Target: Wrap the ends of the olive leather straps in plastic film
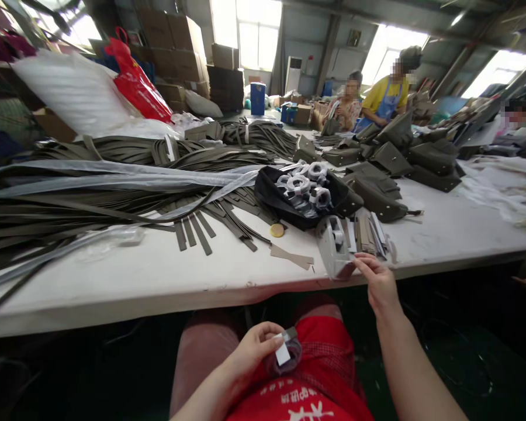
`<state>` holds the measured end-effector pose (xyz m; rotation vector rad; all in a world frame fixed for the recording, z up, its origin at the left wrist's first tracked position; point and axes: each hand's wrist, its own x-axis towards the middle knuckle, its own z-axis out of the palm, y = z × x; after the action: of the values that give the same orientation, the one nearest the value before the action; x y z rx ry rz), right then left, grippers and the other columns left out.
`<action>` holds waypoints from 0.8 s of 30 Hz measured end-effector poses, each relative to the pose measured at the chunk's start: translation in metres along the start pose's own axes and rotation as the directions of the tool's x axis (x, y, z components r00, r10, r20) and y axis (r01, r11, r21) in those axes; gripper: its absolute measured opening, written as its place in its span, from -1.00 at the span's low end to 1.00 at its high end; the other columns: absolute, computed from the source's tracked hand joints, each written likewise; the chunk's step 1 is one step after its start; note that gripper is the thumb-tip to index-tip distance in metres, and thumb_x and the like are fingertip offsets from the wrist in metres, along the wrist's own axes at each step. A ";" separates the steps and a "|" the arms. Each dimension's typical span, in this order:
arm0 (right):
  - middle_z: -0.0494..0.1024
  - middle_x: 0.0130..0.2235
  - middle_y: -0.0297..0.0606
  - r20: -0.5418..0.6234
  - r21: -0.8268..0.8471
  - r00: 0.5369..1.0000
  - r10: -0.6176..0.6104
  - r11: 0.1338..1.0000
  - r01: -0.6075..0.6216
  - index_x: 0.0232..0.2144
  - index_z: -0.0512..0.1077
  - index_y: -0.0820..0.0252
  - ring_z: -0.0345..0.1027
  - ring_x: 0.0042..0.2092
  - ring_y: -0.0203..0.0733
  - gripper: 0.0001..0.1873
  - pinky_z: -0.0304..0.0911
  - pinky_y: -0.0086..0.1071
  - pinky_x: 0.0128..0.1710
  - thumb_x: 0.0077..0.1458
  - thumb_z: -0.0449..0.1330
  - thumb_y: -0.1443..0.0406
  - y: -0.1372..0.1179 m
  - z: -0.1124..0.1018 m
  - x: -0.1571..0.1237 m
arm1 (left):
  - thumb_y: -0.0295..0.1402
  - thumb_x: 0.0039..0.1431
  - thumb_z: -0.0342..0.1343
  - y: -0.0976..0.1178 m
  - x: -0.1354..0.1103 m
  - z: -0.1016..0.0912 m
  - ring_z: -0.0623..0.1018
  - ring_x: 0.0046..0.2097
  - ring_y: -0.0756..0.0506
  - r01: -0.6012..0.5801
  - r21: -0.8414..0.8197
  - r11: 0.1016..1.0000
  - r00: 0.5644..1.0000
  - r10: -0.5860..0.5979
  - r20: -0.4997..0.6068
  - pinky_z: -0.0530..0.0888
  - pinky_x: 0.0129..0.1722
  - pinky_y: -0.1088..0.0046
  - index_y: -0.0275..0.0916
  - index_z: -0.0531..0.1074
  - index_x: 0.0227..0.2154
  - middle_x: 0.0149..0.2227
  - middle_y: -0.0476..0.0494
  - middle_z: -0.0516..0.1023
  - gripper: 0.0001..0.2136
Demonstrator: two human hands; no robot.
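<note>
At lower centre, the left hand [259, 344] has fingers clamped on a coil [293, 354], best held steady while the right hand [380, 283], fingers pinched together, meets the tape dispenser [328, 252] right of centre.

Cannot tell exact contact of the right hand [380, 280] with the tape dispenser [331, 257]: too small. Cannot see all of the coil [294, 354], partly hidden behind the left hand [258, 344] and a white tag [283, 355]. Lose the long strips [48, 211] at the left edge, the red apron [324, 345] at the bottom. Cannot read blurred print on the red bag [134, 76].
</note>
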<state>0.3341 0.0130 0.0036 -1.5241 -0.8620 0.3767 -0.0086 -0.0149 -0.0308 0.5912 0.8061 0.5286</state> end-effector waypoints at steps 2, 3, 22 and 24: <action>0.59 -0.25 -0.17 -0.045 0.038 0.999 0.022 0.999 -0.020 -0.48 0.56 0.19 0.45 -0.15 -0.07 -0.69 0.33 -0.22 -0.08 -0.15 0.40 0.07 -0.001 -0.005 -0.014 | -0.18 -0.27 0.50 0.000 0.000 0.000 0.55 -0.43 -0.02 0.009 0.001 1.000 1.000 -0.009 -0.007 0.43 -0.38 0.52 -0.35 0.52 -0.36 -0.42 -0.19 0.61 -0.55; 0.59 -0.30 -0.20 -0.056 0.049 0.997 0.061 0.997 -0.059 -0.47 0.56 0.19 0.45 -0.21 -0.10 -0.69 0.34 -0.24 -0.12 -0.15 0.41 0.07 0.000 -0.008 -0.021 | -0.18 -0.26 0.50 -0.001 0.000 -0.001 0.55 -0.44 -0.01 0.012 0.001 1.000 1.000 -0.012 -0.008 0.43 -0.38 0.52 -0.35 0.52 -0.36 -0.43 -0.19 0.61 -0.56; 0.51 -0.56 -0.28 0.423 -0.039 0.797 0.431 0.888 -0.459 -0.50 0.50 0.21 0.33 -0.54 -0.28 -0.57 0.27 -0.40 -0.51 -0.21 0.43 -0.01 0.004 0.018 -0.085 | -0.08 -0.27 0.46 0.012 0.004 0.005 0.51 -0.47 -0.01 -0.135 0.087 0.987 0.947 0.154 -0.280 0.40 -0.50 0.52 -0.31 0.44 -0.28 -0.44 -0.08 0.56 -0.47; 0.49 -0.57 -0.31 0.576 -0.020 0.713 0.400 0.879 -0.477 -0.50 0.48 0.20 0.31 -0.54 -0.30 -0.60 0.26 -0.41 -0.50 -0.15 0.41 0.00 -0.019 0.038 -0.104 | -0.05 -0.29 0.45 0.013 0.006 0.007 0.51 -0.48 -0.02 -0.148 0.078 0.986 0.939 0.165 -0.302 0.42 -0.51 0.49 -0.30 0.42 -0.27 -0.43 -0.08 0.55 -0.44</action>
<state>0.2331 -0.0345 -0.0113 -1.5023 -0.8894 1.2751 -0.0024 -0.0040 -0.0210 0.6352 1.0773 0.7598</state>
